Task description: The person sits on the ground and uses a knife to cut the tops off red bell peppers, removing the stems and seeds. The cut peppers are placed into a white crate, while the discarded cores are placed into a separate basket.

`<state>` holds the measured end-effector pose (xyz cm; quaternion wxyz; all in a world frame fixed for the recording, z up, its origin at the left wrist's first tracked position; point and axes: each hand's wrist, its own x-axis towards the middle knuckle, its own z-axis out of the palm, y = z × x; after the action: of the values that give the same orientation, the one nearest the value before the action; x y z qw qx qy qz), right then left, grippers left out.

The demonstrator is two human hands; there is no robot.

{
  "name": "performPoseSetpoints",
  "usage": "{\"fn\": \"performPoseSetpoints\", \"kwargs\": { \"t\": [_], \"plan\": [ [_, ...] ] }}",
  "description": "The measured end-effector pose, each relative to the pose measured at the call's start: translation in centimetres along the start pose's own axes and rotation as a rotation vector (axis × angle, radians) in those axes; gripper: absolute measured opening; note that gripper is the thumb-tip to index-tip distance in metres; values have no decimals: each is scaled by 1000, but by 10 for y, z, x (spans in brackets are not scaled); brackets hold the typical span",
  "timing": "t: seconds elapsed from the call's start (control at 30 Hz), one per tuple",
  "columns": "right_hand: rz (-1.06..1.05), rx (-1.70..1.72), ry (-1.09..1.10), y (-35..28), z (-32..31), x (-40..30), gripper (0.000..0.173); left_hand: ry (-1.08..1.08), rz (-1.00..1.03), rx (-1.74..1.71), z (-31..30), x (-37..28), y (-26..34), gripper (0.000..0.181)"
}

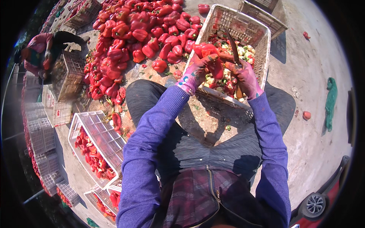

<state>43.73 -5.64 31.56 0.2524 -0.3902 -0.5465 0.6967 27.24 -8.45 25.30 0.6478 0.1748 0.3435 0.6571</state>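
My left hand (199,67), in a stained pink glove, grips a red bell pepper (216,68) above a white plastic crate (199,34). More red pepper flesh shows at the fingers, and I cannot tell if it is one piece. In my right hand (244,78), also gloved, is a knife (234,47); its long, curved, brownish blade points up and away from me. The end of its wooden handle (239,92) sticks out below the fist. Beneath both hands the crate holds pale pepper cores and red scraps (247,52).
A heap of whole red bell peppers (139,25) spreads ahead and left. Cut red peppers (94,154) fill a tilted white crate (98,128) by my left side. Another person (42,48) works at far left. A green mesh bag (330,104) lies right; a car wheel (313,203) stands behind.
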Motion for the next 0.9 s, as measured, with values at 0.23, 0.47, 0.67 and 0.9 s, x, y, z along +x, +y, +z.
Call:
{"fn": "performPoseSetpoints", "kwargs": {
  "t": [0.23,0.47,0.67,0.9],
  "plan": [
    [-77,238,129,-2,-35,9,30,3,1,-181,-14,6,36,16],
    [-71,222,171,8,-36,8,32,5,205,-18,-42,-4,56,23],
    [-100,59,200,21,-44,8,42,-174,101,-147,-61,5,60,27],
    [-157,-24,88,76,-55,20,77,85,506,909,-63,2,69,25]
  ]
}}
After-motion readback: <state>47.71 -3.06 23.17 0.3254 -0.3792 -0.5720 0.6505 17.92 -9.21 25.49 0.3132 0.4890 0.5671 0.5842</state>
